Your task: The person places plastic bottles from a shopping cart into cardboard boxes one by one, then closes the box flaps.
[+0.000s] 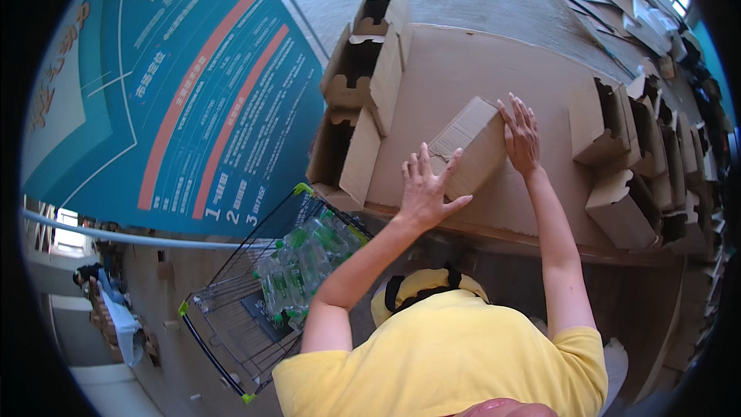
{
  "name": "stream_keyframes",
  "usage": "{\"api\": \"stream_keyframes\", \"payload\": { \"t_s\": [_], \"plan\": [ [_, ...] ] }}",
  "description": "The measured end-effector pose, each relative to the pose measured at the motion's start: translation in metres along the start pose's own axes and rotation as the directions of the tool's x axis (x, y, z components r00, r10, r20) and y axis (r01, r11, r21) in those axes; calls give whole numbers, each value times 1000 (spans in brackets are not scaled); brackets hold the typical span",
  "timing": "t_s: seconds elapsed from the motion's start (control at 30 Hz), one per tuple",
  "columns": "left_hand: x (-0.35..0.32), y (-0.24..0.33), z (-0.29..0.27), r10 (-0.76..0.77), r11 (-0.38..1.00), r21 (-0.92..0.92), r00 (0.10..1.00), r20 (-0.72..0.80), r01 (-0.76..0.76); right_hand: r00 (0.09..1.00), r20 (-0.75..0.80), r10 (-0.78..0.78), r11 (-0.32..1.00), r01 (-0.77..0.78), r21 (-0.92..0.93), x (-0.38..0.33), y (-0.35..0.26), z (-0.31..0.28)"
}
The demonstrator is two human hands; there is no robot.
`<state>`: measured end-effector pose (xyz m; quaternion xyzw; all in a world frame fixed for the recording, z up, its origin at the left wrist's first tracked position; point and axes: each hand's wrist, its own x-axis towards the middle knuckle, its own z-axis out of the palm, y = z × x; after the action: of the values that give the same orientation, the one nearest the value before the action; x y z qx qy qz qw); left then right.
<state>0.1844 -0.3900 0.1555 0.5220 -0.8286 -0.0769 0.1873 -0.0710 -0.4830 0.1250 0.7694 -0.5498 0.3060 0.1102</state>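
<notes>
A small closed cardboard box (480, 150) lies at a slant on the brown tabletop (440, 58) in front of me. My left hand (428, 189) is at the box's near left end, its fingers spread and its thumb stretched along the near side. At the right end, my right hand (522, 137) lies nearly flat against the box with its fingers extended. Neither hand is wrapped round it. Whether every fingertip touches the cardboard, I cannot tell.
Open-topped cardboard boxes (359, 158) line the table's left edge; several more (606, 127) crowd the right. A wire shopping cart (224, 332) with plastic bottles (301, 266) stands lower left, beneath a large teal banner (193, 85). Flattened cardboard (594, 0) lies far right. A person (100, 274) is far left.
</notes>
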Motion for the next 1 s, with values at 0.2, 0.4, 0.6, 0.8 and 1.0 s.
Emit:
{"api": "stream_keyframes", "payload": {
  "t_s": [0.2,0.4,0.6,0.8,1.0],
  "plan": [
    [-3,5,11,-49,997,59,996,-81,54,988,124,94,978,-115,173,31,12,46],
    [-7,10,7,42,989,147,998,-55,-34,791,191,581,564,-560,607,-17,-10,55],
    [-11,5,12,14,989,150,998,-68,-4,813,557,169,-393,-462,795,-112,-92,10],
    [-6,6,15,18,993,122,989,-147,0,824,457,334,489,-566,664,-124,-119,37],
    [14,4,21,-65,995,54,975,-214,78,669,684,290,-400,-564,722,-95,-104,70]
  ]
}}
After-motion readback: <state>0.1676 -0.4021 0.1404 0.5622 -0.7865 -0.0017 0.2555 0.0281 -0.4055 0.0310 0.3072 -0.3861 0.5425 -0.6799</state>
